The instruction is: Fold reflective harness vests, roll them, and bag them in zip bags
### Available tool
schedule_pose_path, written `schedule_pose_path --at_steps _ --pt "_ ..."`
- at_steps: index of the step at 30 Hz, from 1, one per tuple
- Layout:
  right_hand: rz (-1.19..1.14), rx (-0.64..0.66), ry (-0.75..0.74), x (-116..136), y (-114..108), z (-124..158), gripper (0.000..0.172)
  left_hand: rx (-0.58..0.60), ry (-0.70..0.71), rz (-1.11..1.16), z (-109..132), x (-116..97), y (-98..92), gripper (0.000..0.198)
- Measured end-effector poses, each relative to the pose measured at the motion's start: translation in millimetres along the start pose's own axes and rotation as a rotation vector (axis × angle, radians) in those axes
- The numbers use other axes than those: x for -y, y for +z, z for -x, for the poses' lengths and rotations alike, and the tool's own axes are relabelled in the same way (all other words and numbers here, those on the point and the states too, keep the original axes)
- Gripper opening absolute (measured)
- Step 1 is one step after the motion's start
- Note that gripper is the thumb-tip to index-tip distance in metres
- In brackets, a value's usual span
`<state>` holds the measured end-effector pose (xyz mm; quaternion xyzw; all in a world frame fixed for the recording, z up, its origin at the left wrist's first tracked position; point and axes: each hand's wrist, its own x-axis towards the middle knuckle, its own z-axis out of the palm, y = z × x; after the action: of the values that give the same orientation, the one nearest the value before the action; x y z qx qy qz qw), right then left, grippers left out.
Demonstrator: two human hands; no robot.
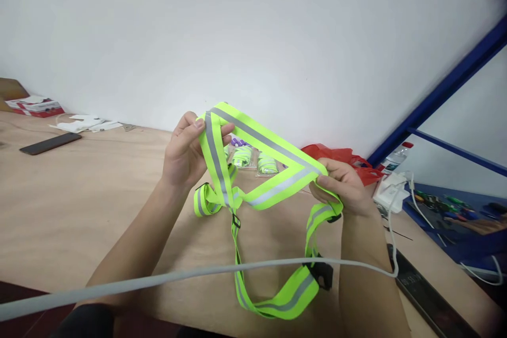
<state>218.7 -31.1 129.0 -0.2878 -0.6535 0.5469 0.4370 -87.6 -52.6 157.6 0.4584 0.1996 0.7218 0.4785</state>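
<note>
Cable [178, 276] in front of reflective straps [269, 140], bagged bundles [242, 157] behind

Partly hidden behind a green harness [281, 188], near the back edge of the table [99, 211]: bagged strap bundles [242, 157], purple objects [240, 142] too small to identify. Screened by the right hand [344, 187]: part of a red bag [335, 153]. Cropped at bottom, near the table's right edge: a black device [431, 296] with blurred digits [411, 280]. Cropped at left: a white cable [178, 275].

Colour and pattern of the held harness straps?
Harness straps: fluorescent yellow-green, striped grey lengthwise; head view.
</note>
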Motion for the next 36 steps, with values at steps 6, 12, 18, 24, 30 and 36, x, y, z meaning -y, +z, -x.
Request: schedule_pose_path --at_steps 6,12,18,24,30,36 --pt "0.301 -0.417 -0.273 7.7 4.9 -0.2 0.023 0.092 0.179 -0.14 14.2 -12.3 3.6 0.016" --pt "0.411 -0.71 -0.49 12.3 15.0 -0.9 0.019 0.26 0.366 -0.223 11.3 -18.1 1.2 0.05" --pt "0.57 -0.906 -0.66 12.9 13.8 -2.0 0.015 0.135 0.506 -0.666 -4.2 -18.1 -21.0 0.057" --pt "0.662 -0.901 -0.693 14.4 5.7 -0.6 0.007 -0.207 0.423 -1.001 -11.8 -20.6 -38.1 0.029" --pt "0.702 -0.83 -0.653 16.5 2.5 5.3 0.004 -0.383 0.709 -1.323 -19.0 -28.9 -54.9 0.011" --pt "0.802 -0.958 -0.746 17.5 3.9 5.9 0.005 -0.253 0.779 -1.248 -27.8 -23.2 -61.2 0.02"
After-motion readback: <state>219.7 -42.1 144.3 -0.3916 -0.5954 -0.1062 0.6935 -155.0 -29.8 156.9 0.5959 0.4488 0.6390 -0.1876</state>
